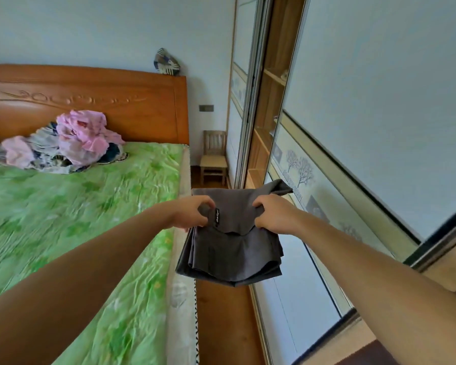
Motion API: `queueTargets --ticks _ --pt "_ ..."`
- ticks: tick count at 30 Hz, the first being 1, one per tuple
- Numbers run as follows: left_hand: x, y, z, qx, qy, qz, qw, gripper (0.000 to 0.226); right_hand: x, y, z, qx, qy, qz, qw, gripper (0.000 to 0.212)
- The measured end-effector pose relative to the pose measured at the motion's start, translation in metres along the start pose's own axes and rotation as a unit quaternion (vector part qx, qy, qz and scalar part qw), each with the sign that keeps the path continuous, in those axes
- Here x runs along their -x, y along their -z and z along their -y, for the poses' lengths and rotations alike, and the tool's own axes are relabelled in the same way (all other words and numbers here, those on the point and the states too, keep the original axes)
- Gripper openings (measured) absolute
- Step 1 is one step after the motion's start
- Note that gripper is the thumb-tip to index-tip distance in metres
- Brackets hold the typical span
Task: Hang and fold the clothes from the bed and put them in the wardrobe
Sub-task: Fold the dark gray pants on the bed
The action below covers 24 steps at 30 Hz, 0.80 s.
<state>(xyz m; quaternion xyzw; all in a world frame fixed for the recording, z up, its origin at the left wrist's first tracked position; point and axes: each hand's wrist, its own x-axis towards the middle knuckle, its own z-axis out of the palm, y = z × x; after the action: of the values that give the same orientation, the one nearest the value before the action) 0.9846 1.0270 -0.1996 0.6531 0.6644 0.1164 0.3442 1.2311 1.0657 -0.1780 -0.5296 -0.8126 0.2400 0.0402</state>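
Garment: you hold a folded grey garment [232, 248] at the centre of the frame, over the strip of floor [221, 320] between the bed [90, 212] and the wardrobe [270, 106]. Your left hand [195, 212] pinches its top edge on the left side, fingers curled into the cloth beside a small black label [217, 214]. Your right hand [271, 214] grips the top edge on the right side in the same way. Both hands are closed on the cloth, and neither is free. The folded layers hang down from your grip, so the long axis runs top to bottom in the frame.

Wardrobe: the opening lies up and to the right of your hands. It shows as a narrow gap with wooden shelves, beside the sliding door [366, 114] that fills the right side of the frame. Your right hand is the nearer one to it. In my judgement, the step in hand is carrying the folded piece to a shelf, with the right hand leading. The shelves are seen edge-on, so I cannot tell which one has room.

Bed: a pile of clothes [66, 143] lies at the upper left, near the headboard [103, 101] and well apart from your hands. I judge the task far from finished.

Risk: you hold the fold only at its top, so the lower layers may slip open as you reach across.
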Motion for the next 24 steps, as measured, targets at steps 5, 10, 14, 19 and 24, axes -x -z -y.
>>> queueTargets --ticks 5,10,14,19,24 --pt "-0.023 0.023 0.008 -0.004 0.042 -0.025 0.999 0.043 -0.049 0.011 0.006 -0.001 0.016 0.023 1.0 0.046" --pt "-0.067 0.055 0.012 -0.027 0.051 -0.033 0.998 0.047 -0.111 0.025 0.009 -0.014 0.035 0.047 0.998 0.039" --pt "-0.128 0.09 0.026 -0.021 0.05 -0.045 0.998 0.045 -0.182 0.04 0.009 -0.021 0.03 0.048 0.998 0.044" --pt "-0.231 0.153 0.057 -0.022 0.052 -0.066 0.996 0.048 -0.306 0.062 0.009 -0.047 0.027 0.038 0.998 0.044" --pt "-0.32 0.236 0.075 -0.032 0.045 -0.074 0.996 0.048 -0.421 0.102 0.027 -0.076 0.02 0.026 0.997 0.053"
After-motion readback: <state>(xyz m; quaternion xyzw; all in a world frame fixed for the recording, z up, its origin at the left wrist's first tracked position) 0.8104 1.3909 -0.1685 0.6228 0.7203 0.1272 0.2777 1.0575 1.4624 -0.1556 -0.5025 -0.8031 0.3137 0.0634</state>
